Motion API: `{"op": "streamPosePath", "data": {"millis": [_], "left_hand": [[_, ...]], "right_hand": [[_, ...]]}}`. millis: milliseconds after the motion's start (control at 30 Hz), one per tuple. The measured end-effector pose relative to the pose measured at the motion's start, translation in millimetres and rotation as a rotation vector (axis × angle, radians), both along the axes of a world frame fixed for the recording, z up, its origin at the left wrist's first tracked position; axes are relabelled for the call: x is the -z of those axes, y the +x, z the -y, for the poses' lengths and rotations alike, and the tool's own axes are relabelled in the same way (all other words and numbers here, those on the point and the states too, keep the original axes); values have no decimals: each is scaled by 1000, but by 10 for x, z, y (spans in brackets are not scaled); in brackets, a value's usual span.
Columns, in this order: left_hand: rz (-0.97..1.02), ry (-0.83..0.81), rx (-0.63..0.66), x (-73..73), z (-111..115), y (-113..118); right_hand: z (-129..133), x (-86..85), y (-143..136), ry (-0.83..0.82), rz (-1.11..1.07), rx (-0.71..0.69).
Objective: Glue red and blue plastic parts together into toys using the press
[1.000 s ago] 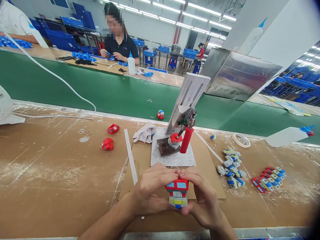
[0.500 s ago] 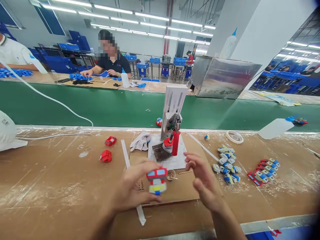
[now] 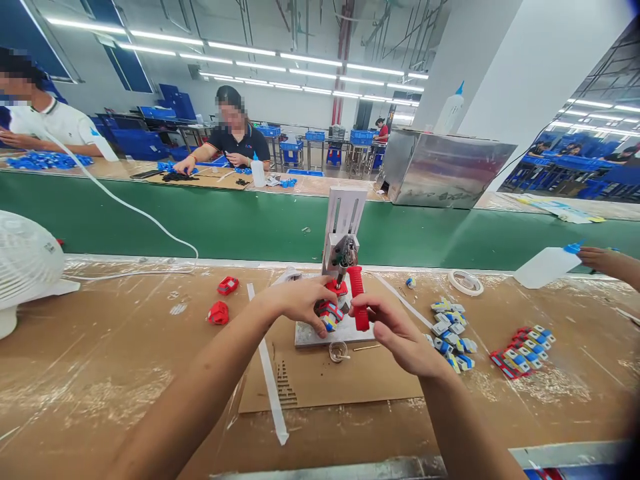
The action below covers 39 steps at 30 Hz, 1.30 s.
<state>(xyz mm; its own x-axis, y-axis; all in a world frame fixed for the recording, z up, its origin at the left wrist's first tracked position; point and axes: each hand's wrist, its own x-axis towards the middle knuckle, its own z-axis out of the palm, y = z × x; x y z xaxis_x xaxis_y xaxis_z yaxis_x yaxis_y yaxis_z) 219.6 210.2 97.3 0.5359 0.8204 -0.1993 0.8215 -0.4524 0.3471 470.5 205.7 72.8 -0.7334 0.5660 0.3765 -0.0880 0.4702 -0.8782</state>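
"Toy (image 3: pixel 331 316) held, or set down?"

"It is gripped by the left hand (image 3: pixel 311 301), between thumb and fingers, just near of the clamped part (image 3: pixel 339 287), at the foot of the press (image 3: pixel 344 253)."

"And the right hand (image 3: pixel 400 335)?"

"The handle (image 3: pixel 357 288) is touched by its fingers, with the thumb apart; whether the handle is tightly gripped cannot be told."

"How much is done?"

"On the right of the table (image 3: pixel 125 333) a row (image 3: pixel 523 352) is laid out, its red and grey-blue halves seemingly joined already, so those are judged done."

"What is left?"

"Two loose red pieces (image 3: pixel 219 313) are seen on the left, and a heap (image 3: pixel 442 329) of grey-blue ones lies between press and row, apparently unjoined. The clamped part is partly hidden by the left hand, so its progress cannot be judged."
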Motion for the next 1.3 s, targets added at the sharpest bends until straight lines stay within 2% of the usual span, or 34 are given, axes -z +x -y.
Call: {"op": "streamPosePath", "data": {"millis": [133, 233, 300, 367, 400, 433, 500, 567, 667, 733, 767, 867, 1000, 1100, 1167, 1300], "left_hand": [[-26, 55, -3, 37, -103, 61], [-21, 59, -12, 56, -121, 63], [-15, 67, -15, 54, -108, 56], [-6, 77, -17, 55, -89, 41], [1, 83, -19, 62, -80, 29], [8, 89, -21, 74, -73, 14], [22, 103, -23, 119, -70, -29], [89, 108, -37, 182, -73, -92], [287, 73, -85, 281, -52, -222], [419, 23, -105, 336, 10, -322], [490, 2, -112, 360, 59, -370], [782, -46, -97, 417, 262, -464], [1112, -96, 29, 393, 540, -348], [1124, -112, 119, 277, 659, -127], [1092, -109, 148, 210, 696, 1], [1159, -76, 181, 203, 736, 108]], "right_hand": [[33, -398, 24, -55, -235, -56], [-217, -813, -203, -33, -326, -75], [-445, -1076, -402, 22, -338, -26], [-620, -1251, -556, 80, -343, 32], [-665, -1281, -600, 113, -349, 66], [-679, -1262, -616, 150, -361, 107], [-630, -1067, -571, 225, -392, 228], [-530, -698, -454, 259, -384, 390], [-393, -61, -252, 145, -162, 589], [-299, 239, -149, 80, 6, 633], [-238, 327, -109, 52, 69, 633], [14, 378, -35, -22, 124, 584], [363, 233, -46, -79, -6, 466], [506, 168, -108, -86, -146, 418], [548, 179, -133, -68, -222, 436], [582, 292, -108, 147, -391, 534]]}}
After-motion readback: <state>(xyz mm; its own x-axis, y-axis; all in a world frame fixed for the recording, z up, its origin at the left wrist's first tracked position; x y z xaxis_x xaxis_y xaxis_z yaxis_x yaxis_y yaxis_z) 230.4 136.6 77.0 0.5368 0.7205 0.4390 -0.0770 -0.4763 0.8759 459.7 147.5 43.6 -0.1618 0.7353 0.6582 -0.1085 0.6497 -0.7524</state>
